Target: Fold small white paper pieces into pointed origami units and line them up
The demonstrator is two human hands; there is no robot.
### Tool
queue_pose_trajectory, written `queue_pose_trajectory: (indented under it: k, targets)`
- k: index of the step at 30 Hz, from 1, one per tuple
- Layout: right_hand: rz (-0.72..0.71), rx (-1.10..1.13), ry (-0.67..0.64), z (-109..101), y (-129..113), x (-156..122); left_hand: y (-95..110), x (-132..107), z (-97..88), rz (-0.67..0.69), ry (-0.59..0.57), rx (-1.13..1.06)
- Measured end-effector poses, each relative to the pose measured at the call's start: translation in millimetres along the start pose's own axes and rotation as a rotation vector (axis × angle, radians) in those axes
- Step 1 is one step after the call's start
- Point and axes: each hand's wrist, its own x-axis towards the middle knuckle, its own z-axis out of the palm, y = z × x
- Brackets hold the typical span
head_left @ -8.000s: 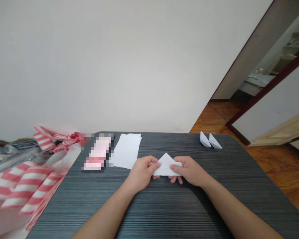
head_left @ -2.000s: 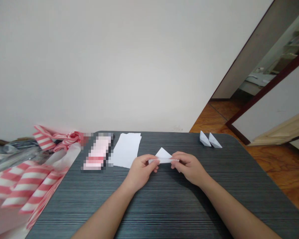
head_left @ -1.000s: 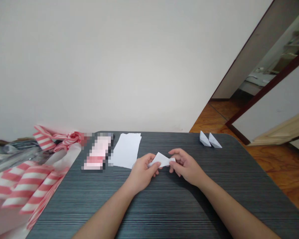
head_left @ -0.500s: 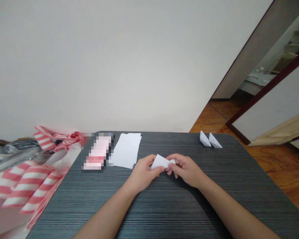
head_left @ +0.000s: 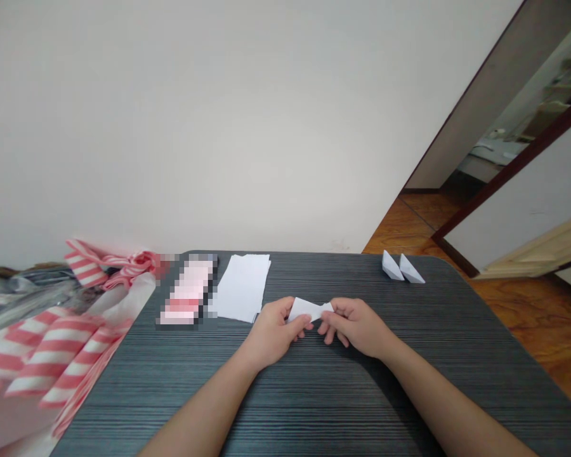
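A small folded piece of white paper is held low over the dark striped table, near its middle. My left hand pinches the paper's left side between thumb and fingers. My right hand pinches its right end, fingers curled round it. The two hands almost touch, and much of the paper is hidden between them.
A stack of white sheets lies just beyond my left hand, next to a blurred pink object. Two folded paper boats sit at the far right corner. Red-and-white striped bags crowd the left edge. An open doorway is on the right.
The paper was a wide triangle held flat; it has since been squeezed into a smaller, narrower shape. My hands have drawn closer together and dropped slightly towards the table.
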Motion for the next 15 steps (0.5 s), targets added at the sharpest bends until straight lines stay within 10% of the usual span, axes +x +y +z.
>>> queue_pose_trajectory:
  k: [15]
  targets:
    - [-0.01,0.059,-0.048,-2.3,-2.9,-2.4,4.9,-1.4,-0.4,0.014,-0.002,0.011]
